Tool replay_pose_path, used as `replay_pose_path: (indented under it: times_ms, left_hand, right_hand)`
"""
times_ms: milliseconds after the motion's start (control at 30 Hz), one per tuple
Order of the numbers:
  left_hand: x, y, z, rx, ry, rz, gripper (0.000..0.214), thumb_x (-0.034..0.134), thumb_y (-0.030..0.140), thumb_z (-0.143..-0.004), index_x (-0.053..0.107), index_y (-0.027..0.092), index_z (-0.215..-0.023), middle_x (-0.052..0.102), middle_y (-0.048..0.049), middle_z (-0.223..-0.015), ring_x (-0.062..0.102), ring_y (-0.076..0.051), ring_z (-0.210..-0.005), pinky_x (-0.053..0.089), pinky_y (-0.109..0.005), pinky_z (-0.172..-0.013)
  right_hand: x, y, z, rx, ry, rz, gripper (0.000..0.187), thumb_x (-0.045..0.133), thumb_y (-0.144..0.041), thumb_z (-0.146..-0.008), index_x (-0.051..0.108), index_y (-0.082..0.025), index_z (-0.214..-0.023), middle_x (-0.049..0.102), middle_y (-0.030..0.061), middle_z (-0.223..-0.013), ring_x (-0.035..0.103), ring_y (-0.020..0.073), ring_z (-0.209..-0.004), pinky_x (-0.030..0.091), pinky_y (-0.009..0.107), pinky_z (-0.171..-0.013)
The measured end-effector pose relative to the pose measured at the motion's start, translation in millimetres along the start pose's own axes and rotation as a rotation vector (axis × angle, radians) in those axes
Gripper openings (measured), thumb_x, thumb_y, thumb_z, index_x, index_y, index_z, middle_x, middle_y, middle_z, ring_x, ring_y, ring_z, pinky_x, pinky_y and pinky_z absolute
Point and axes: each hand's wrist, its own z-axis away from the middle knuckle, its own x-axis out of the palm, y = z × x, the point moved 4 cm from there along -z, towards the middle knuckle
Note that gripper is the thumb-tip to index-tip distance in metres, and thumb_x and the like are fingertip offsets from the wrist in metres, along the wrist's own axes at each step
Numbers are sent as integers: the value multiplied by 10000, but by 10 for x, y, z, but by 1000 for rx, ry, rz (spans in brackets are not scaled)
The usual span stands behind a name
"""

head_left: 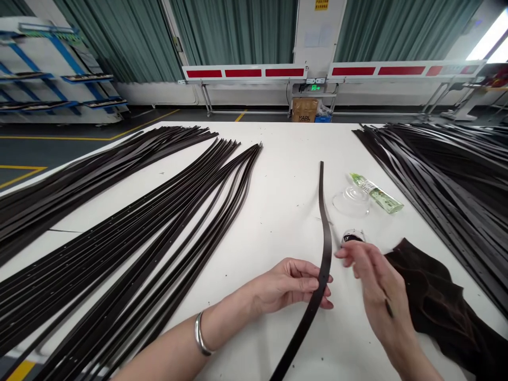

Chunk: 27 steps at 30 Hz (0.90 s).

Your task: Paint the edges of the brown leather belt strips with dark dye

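Note:
My left hand (291, 283) grips a long dark brown leather belt strap (324, 248) that runs from the table's far side down past the near edge. A few centimetres to its right, my right hand (373, 270) hangs over the table with its fingertips near a small round jar with dark contents (353, 236). A thin dark stick (389, 309) lies along that hand and seems held there, though blur hides the grip. A silver bangle (200, 333) circles my left wrist.
Long bundles of punched dark straps (138, 222) fan across the white table (278, 211) at left, with another pile (444, 185) at right. A clear plastic lid (351, 201), a green tube (377, 193) and a dark cloth (432, 301) lie to the right. Blue-and-white shelving and a red-and-white barrier stand beyond.

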Motion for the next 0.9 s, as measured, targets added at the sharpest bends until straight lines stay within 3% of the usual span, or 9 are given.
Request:
replay_pose_path:
  times_ms: [67, 133, 233, 300, 400, 500, 600, 900]
  left_hand:
    - [-19, 5, -8, 5, 45, 16, 286, 829, 248, -718, 734, 104, -946, 711, -74, -815, 684, -177, -762, 525, -438, -901]
    - [-43, 8, -18, -2, 98, 22, 276, 834, 236, -710, 732, 101, -928, 710, -69, -803, 684, -170, -749, 528, -422, -895]
    - [-87, 2, -38, -21, 165, 25, 261, 833, 230, -710, 725, 103, -911, 709, -68, -812, 691, -177, -768, 526, -403, -895]
    - [-121, -1, -49, -18, 207, 32, 238, 831, 218, -714, 718, 109, -894, 707, -66, -817, 689, -175, -773, 527, -399, -891]
    - [-179, 3, -57, -12, 271, 50, 208, 824, 194, -723, 711, 128, -884, 713, -63, -853, 688, -166, -776, 528, -381, -880]
    - [-214, 17, -63, -32, 283, 48, 189, 812, 193, -741, 712, 146, -894, 714, -58, -862, 693, -169, -781, 521, -356, -872]
    - [-222, 35, -68, -52, 284, 41, 185, 816, 204, -736, 712, 152, -879, 712, -55, -847, 693, -171, -767, 519, -342, -852]
    - [-244, 19, -83, -79, 286, 44, 192, 814, 215, -738, 721, 151, -893, 708, -57, -870, 684, -174, -793, 513, -371, -885]
  right_hand:
    - [-168, 4, -36, -127, 68, 131, 437, 360, -510, -979, 705, -260, -1078, 627, 43, -993, 567, 167, -896, 443, 297, -764]
    - [-344, 38, -113, -189, 130, 172, 461, 351, -510, -983, 733, -258, -1041, 602, 43, -919, 549, 156, -835, 425, 288, -710]
    - [-557, 190, -334, -60, 171, 137, 336, 545, -519, -909, 724, -237, -949, 562, 5, -717, 525, 129, -672, 406, 265, -615]
    - [-622, 305, -506, 39, 120, 62, 315, 673, -515, -823, 696, -231, -959, 598, -8, -714, 557, 127, -650, 440, 254, -612]
    - [-617, 403, -696, 33, -19, 18, 322, 605, -518, -876, 686, -224, -979, 673, 15, -833, 617, 141, -698, 498, 261, -642]
    - [-549, 387, -745, -190, -45, 255, 332, 440, -432, -987, 672, -222, -878, 659, 6, -779, 610, 131, -729, 478, 255, -663]
    - [-421, 364, -713, -397, -48, 425, 320, 431, -355, -1000, 632, -215, -795, 631, 4, -747, 573, 138, -768, 445, 275, -719]
    - [-301, 427, -719, -512, -81, 495, 277, 450, -284, -995, 611, -209, -783, 624, 11, -716, 516, 162, -774, 414, 290, -724]
